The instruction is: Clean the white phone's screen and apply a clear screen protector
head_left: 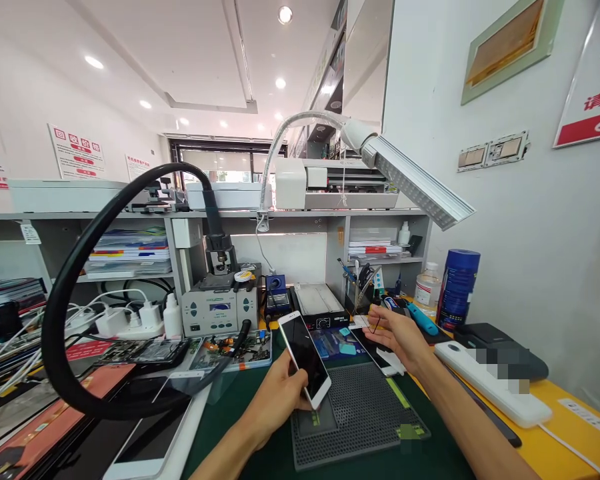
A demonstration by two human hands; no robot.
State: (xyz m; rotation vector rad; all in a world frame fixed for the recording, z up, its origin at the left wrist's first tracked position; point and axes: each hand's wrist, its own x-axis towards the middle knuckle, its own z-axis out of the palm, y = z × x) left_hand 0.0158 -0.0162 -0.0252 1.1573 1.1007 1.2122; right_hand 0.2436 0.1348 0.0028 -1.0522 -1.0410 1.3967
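Nearest to me, my left hand point(275, 400) grips a white phone point(305, 359) tilted above the grey mat point(360, 417). My right hand point(397, 333) reaches out with loose fingers toward small tools point(367, 325), perhaps touching one. Phone looks unopened, so the work seems hardly begun.

phone point(305, 357) above mat point(365, 417) (lamp point(417, 187) overhead)
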